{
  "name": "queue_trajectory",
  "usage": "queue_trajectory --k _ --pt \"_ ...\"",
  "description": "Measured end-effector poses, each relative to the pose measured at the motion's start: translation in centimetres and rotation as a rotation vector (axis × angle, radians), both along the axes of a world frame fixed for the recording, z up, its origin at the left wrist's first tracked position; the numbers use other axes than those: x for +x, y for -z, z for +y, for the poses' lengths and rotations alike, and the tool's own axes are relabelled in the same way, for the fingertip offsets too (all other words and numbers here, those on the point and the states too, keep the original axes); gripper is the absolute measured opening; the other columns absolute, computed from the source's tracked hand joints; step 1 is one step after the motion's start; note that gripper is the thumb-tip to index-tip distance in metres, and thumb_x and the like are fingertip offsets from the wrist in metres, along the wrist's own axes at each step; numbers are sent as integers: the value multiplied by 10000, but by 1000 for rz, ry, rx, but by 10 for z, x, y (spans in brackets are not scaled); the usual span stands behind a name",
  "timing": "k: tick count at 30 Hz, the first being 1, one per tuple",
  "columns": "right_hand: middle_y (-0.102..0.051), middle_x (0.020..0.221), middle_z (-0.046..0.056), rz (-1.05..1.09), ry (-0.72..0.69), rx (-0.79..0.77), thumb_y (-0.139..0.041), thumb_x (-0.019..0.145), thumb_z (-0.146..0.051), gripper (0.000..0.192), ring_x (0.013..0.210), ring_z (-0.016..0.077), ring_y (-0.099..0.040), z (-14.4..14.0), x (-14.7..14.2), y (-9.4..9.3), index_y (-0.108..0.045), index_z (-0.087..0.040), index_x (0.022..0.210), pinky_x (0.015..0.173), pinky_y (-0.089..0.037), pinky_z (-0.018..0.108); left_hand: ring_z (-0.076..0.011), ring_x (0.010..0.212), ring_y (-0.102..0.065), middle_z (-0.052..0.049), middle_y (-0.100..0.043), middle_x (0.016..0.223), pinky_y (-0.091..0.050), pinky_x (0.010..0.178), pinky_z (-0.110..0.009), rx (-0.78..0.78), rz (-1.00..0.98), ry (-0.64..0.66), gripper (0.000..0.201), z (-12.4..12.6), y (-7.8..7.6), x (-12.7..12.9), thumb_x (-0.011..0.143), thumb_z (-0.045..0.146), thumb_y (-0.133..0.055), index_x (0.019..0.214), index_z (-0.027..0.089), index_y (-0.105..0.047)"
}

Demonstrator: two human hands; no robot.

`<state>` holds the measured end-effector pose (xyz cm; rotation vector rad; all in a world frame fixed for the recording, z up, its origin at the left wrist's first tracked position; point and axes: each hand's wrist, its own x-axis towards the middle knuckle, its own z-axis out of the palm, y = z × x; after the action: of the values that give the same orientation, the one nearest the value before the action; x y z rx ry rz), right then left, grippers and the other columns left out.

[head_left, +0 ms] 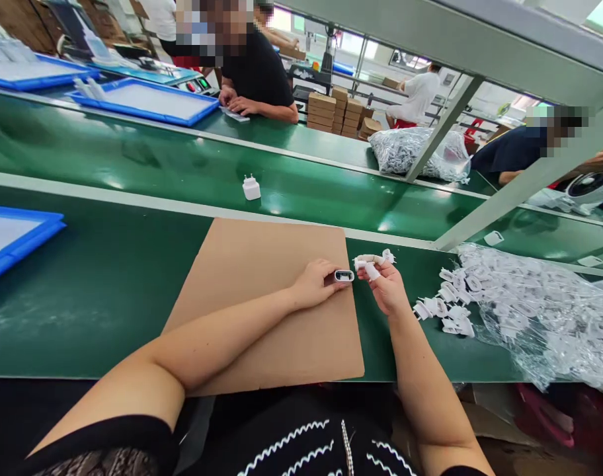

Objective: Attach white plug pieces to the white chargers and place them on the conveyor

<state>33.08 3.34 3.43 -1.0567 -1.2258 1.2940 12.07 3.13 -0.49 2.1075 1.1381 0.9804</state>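
My left hand rests on a brown cardboard sheet and pinches a small white charger shell with its open end facing me. My right hand is just to the right, over the green table, gripping white plug parts between taped fingertips. The two hands are close together, a few centimetres apart. A heap of loose white plug parts lies right of my right hand.
A clear plastic bag of white parts spreads at the right. One white charger stands on the green conveyor belt beyond. Blue trays sit at left and far left. A metal frame post slants at right. Co-workers sit across the belt.
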Motion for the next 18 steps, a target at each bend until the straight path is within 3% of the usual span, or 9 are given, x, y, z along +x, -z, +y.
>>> queue_trajectory --k 3,7,9,13,18 --pt "-747 968 54 -76 12 103 -841 753 -503 354 813 197 -685 -1 -2 2 -693 -235 932 797 -592 391 -268 1045 -664 -62 -763 1091 -502 965 -423 -19 -12 -11 283 0 1 0 890 408 -768 1113 235 -735" --pt "-726 1088 63 -322 104 311 -759 865 -424 396 923 195 -689 -5 -4 0 -665 -262 1213 929 -580 410 -269 1045 -660 -53 -764 1091 -503 954 -417 -44 -8 -26 318 2 2 0 845 414 -821 1098 237 -742" --pt "-732 1110 66 -410 114 389 -740 891 -383 386 974 206 -698 -9 -5 -3 -662 -268 1252 966 -572 411 -264 1030 -658 -51 -764 1068 -499 949 -409 -38 -7 -26 281 2 2 0 862 401 -809 1080 235 -747" --pt "-757 1081 68 -636 2 531 -680 910 -272 249 997 247 -696 -13 -8 -6 -729 -263 1154 938 -575 436 -257 1004 -654 -48 -763 1027 -490 945 -398 -23 -14 -8 262 4 4 0 873 391 -803 1069 227 -749" --pt "-767 1111 69 -850 -70 598 -584 909 -191 296 1071 283 -659 -11 -13 -7 -735 -266 1152 951 -558 467 -251 985 -653 -45 -759 1013 -486 951 -395 -16 -36 0 224 5 6 0 891 416 -781 1009 229 -744"
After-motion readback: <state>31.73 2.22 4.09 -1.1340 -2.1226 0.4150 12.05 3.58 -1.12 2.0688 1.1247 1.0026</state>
